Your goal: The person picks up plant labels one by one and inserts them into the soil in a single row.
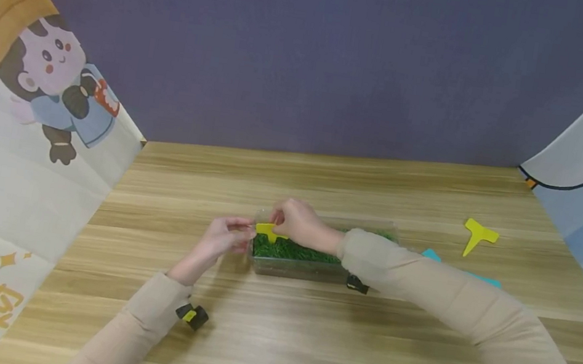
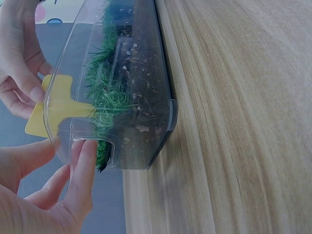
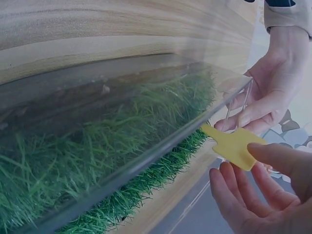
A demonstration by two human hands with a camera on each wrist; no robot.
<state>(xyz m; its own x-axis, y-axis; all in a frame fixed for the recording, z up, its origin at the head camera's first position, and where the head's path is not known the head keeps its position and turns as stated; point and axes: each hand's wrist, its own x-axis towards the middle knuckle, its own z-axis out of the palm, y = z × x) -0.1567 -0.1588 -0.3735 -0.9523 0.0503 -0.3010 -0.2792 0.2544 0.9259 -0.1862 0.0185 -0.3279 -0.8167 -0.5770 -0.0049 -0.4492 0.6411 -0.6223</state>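
Note:
A clear plastic box (image 1: 307,271) with dark soil and green grass (image 1: 295,251) stands on the wooden table. My right hand (image 1: 308,225) reaches over its left end and pinches a yellow T-shaped plant label (image 1: 265,229) between thumb and fingers. The label's wide top stands above the rim, while its narrow stem goes down into the grass, as the left wrist view shows. My left hand (image 1: 218,240) holds the box's left end, thumb at the rim and fingertips (image 2: 87,151) at the cut-out in the end wall. The stem's tip is hidden in the grass.
Another yellow T-shaped label (image 1: 476,236) lies on the table to the right. Nearer the box are bright blue pieces (image 1: 431,254), partly covered by my right sleeve (image 1: 423,281). A dark blue-grey panel (image 1: 341,64) rises behind the table's far edge.

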